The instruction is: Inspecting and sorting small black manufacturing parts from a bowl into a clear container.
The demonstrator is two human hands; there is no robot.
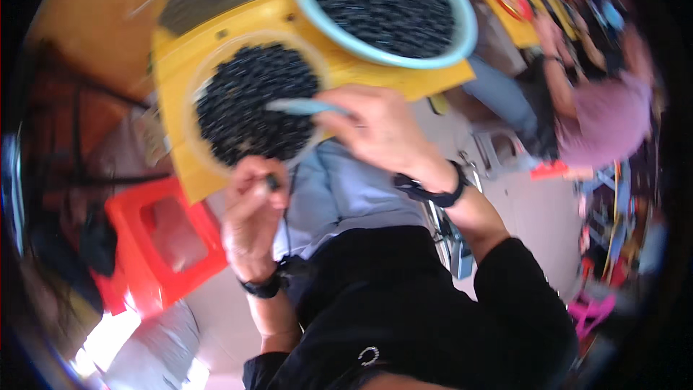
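My left hand (249,217) is closed, pinching a small black piece (271,182) between thumb and fingers at the near rim of a round clear tub (191,119). Many small, shiny black pieces (253,101) fill that tub. My right hand (382,130) grips a slim light-blue tool (307,106), its tip pointing left over the pieces. Motion blur hides what kind of tool it is. Beyond my right hand stands a light-blue basin (465,32), heaped with more black pieces (382,3).
Both containers stand on a yellow tabletop (173,94), near a dark-filled clear tray (216,0). A red stool (137,245) is at left. On the right, a person in a pink top (603,126) works at another yellow table (516,25).
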